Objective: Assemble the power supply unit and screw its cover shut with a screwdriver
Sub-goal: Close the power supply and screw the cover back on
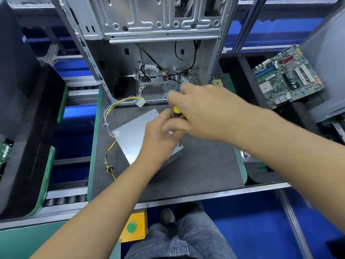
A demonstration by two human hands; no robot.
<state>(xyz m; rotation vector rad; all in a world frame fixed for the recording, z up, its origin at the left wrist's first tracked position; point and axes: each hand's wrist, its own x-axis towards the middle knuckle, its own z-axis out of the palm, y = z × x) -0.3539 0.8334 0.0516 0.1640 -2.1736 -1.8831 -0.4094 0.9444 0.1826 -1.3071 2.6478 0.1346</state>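
Observation:
The power supply unit (133, 133), a flat grey metal box with its cover on, lies on the dark work mat (205, 171). Its yellow, blue and black cable bundle (108, 118) loops off the left side to a white connector. A screwdriver (177, 113) with a yellow and black handle stands upright over the unit's right edge. My left hand (160, 135) grips the lower handle. My right hand (203, 113) is blurred just above and to the right of the handle's top; whether it holds the handle is unclear.
An open silver computer case (158, 58) stands upright behind the unit with loose black cables inside. A green motherboard (287, 75) lies in a black tray at the right. A yellow box with a green button (133, 228) hangs below the table edge.

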